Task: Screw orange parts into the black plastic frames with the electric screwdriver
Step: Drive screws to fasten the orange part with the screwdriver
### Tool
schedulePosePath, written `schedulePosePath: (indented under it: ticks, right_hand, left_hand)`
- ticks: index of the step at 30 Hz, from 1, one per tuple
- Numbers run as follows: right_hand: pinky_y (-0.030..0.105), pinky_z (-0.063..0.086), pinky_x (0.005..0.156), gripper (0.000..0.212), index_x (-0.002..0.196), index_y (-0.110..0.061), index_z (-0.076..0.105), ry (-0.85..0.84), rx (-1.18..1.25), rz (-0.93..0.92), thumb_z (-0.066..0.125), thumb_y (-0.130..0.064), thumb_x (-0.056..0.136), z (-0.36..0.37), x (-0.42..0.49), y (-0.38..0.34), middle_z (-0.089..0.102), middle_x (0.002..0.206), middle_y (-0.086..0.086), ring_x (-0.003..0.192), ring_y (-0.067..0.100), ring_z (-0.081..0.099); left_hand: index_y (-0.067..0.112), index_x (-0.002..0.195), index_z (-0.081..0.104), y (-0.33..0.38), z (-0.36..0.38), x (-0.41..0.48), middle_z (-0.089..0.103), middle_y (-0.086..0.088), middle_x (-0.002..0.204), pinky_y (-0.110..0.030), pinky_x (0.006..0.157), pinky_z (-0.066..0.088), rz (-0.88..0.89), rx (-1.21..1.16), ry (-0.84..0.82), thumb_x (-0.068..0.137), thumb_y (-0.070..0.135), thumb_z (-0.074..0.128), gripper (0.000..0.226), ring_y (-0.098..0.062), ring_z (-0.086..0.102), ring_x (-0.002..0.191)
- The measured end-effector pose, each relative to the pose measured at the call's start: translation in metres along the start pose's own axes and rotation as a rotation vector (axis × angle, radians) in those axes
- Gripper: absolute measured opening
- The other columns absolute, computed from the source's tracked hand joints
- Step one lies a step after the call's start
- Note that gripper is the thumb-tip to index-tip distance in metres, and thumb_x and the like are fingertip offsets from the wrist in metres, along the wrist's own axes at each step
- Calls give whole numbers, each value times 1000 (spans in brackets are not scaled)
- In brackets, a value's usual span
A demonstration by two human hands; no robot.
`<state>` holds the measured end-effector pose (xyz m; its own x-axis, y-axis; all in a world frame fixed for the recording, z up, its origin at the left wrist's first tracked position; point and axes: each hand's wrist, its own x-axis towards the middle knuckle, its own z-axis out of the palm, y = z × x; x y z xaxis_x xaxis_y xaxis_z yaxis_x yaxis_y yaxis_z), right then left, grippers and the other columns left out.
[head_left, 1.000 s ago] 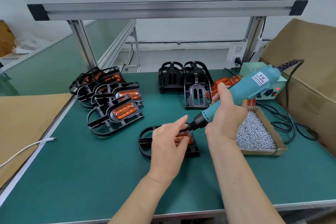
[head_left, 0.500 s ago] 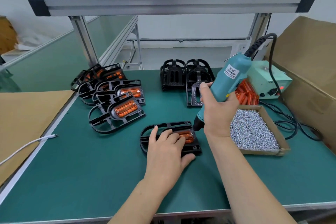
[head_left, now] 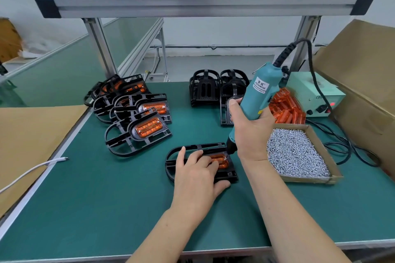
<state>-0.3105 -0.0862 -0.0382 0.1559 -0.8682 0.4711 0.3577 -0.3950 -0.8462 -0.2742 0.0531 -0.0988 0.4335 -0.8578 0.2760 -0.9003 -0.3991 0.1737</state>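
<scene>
Green counter [head_left: 106, 209]: left hand [head_left: 196, 179] presses frame [head_left: 201, 147] flat, fingers extended; right hand [head_left: 250, 132] grips screwdriver [head_left: 256, 96], best held upright on orange part [head_left: 222, 161]

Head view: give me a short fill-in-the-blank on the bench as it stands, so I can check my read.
The left hand holds down the black frame while the right hand grips the ____.
The cardboard tray by the right wrist is full of ____.
The pile of fitted frames lies to the ____ of the frame being worked.
Missing words: electric screwdriver; screws; left.
</scene>
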Motion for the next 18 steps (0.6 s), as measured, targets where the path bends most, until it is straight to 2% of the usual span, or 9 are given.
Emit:
schedulePosePath:
  ticks: [6,9,13,18]
  right_hand:
    - [26,48,58,17,75,-27,61,-127,-42,19,76,-34,79,7,-1,0,61,67,-10,60,10,55]
    - [26,48,58,19,75,-27,60,-194,-53,15,77,-30,81,10,-2,1,59,66,-12,60,9,53]
    - [20,43,57,25,74,-16,55,-237,-37,27,77,-22,84,11,-3,3,52,62,-16,58,5,47]
    - [23,41,56,30,70,-20,51,-286,-32,64,78,-20,84,9,-3,4,49,59,-17,56,7,45]
  left_hand:
    - [25,115,73,0,0,0,70,9,115,-52,120,11,14,10,25,83,64,59,52,-21,52,127]
    - [26,117,72,1,0,0,68,10,118,-51,121,7,1,20,11,84,65,56,53,-20,50,129]
    - [26,114,73,0,0,0,69,9,115,-52,120,12,9,20,14,83,65,58,52,-20,52,127]
    - [25,114,73,0,2,1,69,9,115,-52,120,12,7,31,15,83,65,57,53,-21,52,127]
